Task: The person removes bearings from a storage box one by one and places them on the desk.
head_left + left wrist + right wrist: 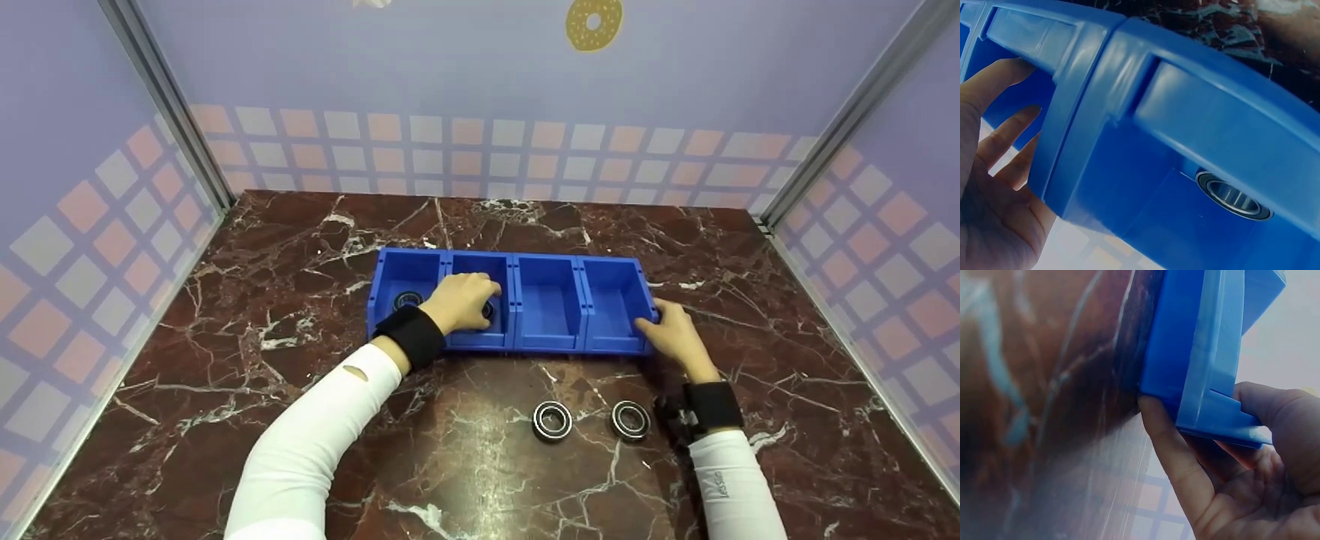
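Observation:
A row of joined blue bins [549,341] lies across the table. My left hand [463,300] reaches down into the second bin from the left, thumb and fingers spread apart. Beside its fingertips a bearing [488,309] shows in part; in the left wrist view the bin wall hides the space below the fingers. Another bearing [1234,196] rests in the leftmost bin. At the row's right end my right hand [673,334] grips the end bin [1216,360], thumb over the rim and fingers against the outer side and underside.
Two loose bearings, a left one [553,421] and a right one [630,421], lie on the dark marbled table [480,480] in front of the bins. Tiled-pattern panels [420,150] enclose the back and both sides.

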The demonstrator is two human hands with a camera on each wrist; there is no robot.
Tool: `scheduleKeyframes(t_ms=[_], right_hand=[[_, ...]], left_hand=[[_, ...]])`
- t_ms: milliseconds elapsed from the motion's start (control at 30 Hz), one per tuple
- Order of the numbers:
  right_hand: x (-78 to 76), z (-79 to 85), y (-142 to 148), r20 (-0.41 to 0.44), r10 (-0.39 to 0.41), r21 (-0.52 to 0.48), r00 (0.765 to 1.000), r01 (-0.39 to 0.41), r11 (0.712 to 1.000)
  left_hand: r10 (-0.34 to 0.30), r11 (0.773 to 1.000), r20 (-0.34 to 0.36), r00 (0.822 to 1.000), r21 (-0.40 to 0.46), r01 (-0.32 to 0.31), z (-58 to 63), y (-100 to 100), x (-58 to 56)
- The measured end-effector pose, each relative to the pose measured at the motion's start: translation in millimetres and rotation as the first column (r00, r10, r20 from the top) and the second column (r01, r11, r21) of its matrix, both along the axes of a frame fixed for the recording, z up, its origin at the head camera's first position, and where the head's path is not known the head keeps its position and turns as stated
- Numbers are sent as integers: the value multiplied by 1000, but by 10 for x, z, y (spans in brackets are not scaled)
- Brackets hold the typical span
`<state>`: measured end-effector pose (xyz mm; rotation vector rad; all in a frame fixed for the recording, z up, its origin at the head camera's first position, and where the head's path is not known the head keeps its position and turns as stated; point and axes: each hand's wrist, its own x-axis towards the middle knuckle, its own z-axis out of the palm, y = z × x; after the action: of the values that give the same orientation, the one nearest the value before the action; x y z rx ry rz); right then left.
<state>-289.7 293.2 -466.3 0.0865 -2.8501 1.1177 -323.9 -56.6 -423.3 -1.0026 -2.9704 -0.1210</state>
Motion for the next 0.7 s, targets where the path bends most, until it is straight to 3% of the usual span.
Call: scheduleKeyframes(t_ms=[700], right_hand=[[2,-6,5,-14,11,-7,1000,-11,1000]], left_hand=[[-1,996,-13,1000,-86,-1,-126,55,-42]])
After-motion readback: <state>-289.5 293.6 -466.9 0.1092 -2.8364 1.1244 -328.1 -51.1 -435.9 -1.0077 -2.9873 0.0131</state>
